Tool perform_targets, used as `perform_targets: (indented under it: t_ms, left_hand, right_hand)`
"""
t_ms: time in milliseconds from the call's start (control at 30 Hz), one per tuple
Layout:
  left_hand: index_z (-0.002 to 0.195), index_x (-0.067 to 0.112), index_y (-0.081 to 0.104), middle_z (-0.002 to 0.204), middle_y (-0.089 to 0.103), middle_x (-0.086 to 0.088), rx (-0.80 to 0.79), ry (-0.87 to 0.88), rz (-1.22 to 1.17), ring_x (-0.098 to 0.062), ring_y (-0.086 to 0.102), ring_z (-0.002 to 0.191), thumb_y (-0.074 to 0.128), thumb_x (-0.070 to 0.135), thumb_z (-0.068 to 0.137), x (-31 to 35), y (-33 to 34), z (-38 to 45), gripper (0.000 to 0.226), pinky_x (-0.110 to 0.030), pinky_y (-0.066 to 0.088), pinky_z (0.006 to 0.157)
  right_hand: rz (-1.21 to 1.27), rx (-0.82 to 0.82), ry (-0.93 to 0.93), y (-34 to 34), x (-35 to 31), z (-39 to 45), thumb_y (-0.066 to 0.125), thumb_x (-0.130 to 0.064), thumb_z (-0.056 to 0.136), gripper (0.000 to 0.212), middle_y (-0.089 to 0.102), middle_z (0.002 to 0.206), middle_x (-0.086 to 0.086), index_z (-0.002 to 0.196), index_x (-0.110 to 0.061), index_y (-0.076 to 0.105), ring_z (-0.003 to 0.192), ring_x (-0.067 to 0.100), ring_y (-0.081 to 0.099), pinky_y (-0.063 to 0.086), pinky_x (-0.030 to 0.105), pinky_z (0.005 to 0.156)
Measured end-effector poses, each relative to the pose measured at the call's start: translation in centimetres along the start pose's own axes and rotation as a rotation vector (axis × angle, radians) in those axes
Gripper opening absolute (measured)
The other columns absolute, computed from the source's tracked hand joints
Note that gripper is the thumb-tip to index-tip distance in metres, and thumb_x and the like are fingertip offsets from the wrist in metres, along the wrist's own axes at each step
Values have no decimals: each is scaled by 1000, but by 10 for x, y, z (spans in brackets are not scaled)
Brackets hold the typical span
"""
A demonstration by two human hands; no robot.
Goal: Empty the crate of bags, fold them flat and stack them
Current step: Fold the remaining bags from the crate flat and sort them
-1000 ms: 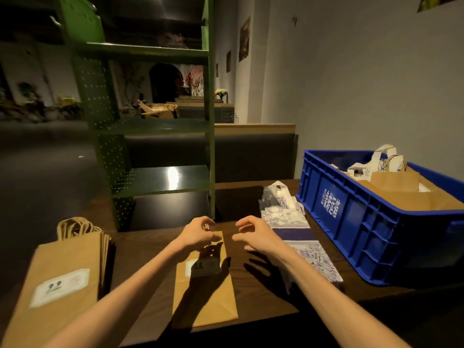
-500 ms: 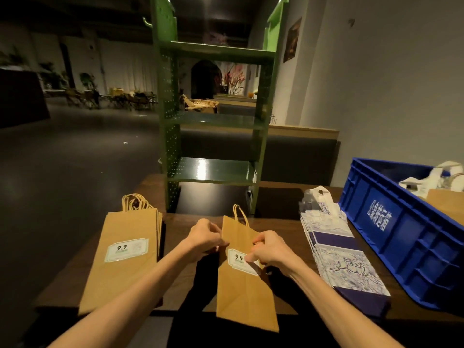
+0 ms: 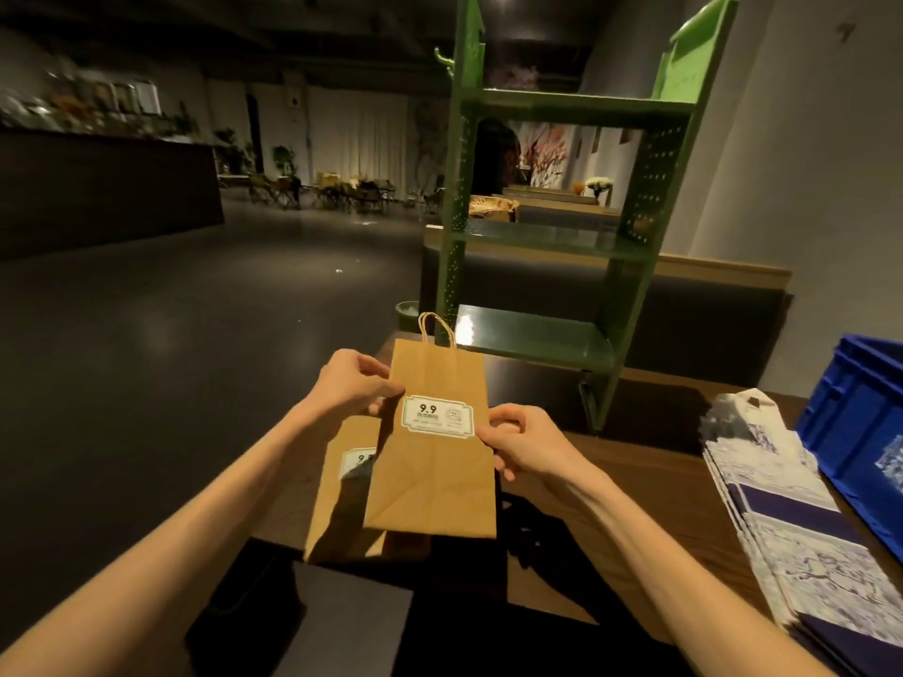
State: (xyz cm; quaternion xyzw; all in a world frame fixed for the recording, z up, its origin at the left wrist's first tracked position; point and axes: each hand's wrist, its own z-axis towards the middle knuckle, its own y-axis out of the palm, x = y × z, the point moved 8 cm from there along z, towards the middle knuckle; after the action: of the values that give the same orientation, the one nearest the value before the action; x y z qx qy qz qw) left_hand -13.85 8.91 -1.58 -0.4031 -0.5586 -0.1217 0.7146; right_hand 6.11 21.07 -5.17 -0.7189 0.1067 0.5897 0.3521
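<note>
Fingers of my left hand (image 3: 354,383) are pinching the bag (image 3: 435,461) at its left edge, my right hand (image 3: 525,444) pinching its right edge, holding it flat above the stack (image 3: 337,486) on the table (image 3: 635,481).

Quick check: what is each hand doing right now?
Left hand: pinches the brown paper bag at its left edge.
Right hand: pinches its right edge.

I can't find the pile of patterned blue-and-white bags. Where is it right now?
The pile of blue-and-white bags lies flat on the wooden table at the lower right of the head view, right beside the blue crate, to the right of the right hand.
</note>
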Motion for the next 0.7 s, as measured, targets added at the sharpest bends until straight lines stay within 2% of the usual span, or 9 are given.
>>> perform_targets:
  t_ms: [67, 200, 300, 333, 400, 533, 633, 700]
  left_hand:
    - [107, 2, 68, 102, 70, -12, 15, -16, 66, -21, 70, 91, 76, 13, 85, -18, -18, 1, 26, -34, 60, 77]
    - [105, 4, 68, 100, 70, -8, 20, -92, 205, -19, 67, 91, 78, 21, 84, -66, -34, 1, 30, -34, 57, 81]
    - [104, 9, 65, 98, 70, -7, -71, -200, 321, -17, 68, 87, 78, 29, 80, -106, -21, -1, 34, -35, 59, 77]
    - [104, 10, 63, 98, 70, -6, -100, -223, 330, -16, 67, 86, 77, 31, 81, -116, -15, -1, 34, -31, 57, 71]
    - [103, 9, 60, 95, 68, -5, -124, -222, 299, -14, 65, 82, 70, 29, 87, -124, -2, -1, 27, -21, 48, 61]
    - [94, 11, 59, 89, 66, -3, -110, -212, 232, -13, 63, 79, 63, 23, 91, -121, 11, 6, 12, -17, 44, 60]
    - [85, 19, 54, 86, 60, 0, -111, -203, 222, -11, 58, 77, 63, 23, 93, -119, 16, 12, 13, -15, 42, 58]
    - [83, 20, 51, 85, 59, 1, -105, -210, 215, -11, 57, 76, 63, 22, 94, -117, 15, 14, 17, -15, 41, 58]
  right_hand:
    - [-3, -30, 7, 24, -5, 13, 65, -25, 97, 21, 61, 64, 9, 110, -9, 64, 47, 12, 49, 43, 22, 44]
    - [-23, -58, 53, 63, -1, 34, 69, -26, 94, 28, 63, 65, 4, 114, -7, 61, 47, 9, 54, 45, 24, 43]
    - [-380, 2, 10, 76, 7, 40, 74, -47, 83, 40, 69, 84, -1, 104, -21, 54, 64, 16, 70, 57, 30, 54]
    - [-522, 27, 11, 78, 13, 41, 72, -55, 80, 44, 66, 91, -4, 102, -23, 50, 73, 18, 71, 60, 34, 62]
    - [-641, 46, 45, 81, 22, 44, 63, -63, 80, 44, 66, 95, -4, 96, -23, 52, 82, 19, 70, 61, 38, 74]
    - [-618, -71, 68, 95, 23, 48, 48, -53, 95, 32, 71, 106, 6, 89, -23, 59, 94, 26, 70, 57, 43, 89]
    - [-504, -79, 116, 97, 26, 53, 43, -50, 98, 35, 70, 107, 6, 92, -20, 60, 95, 24, 68, 57, 39, 88]
    - [-445, -96, 149, 99, 30, 57, 42, -48, 97, 37, 70, 107, 6, 99, -18, 63, 96, 26, 69, 57, 42, 90]
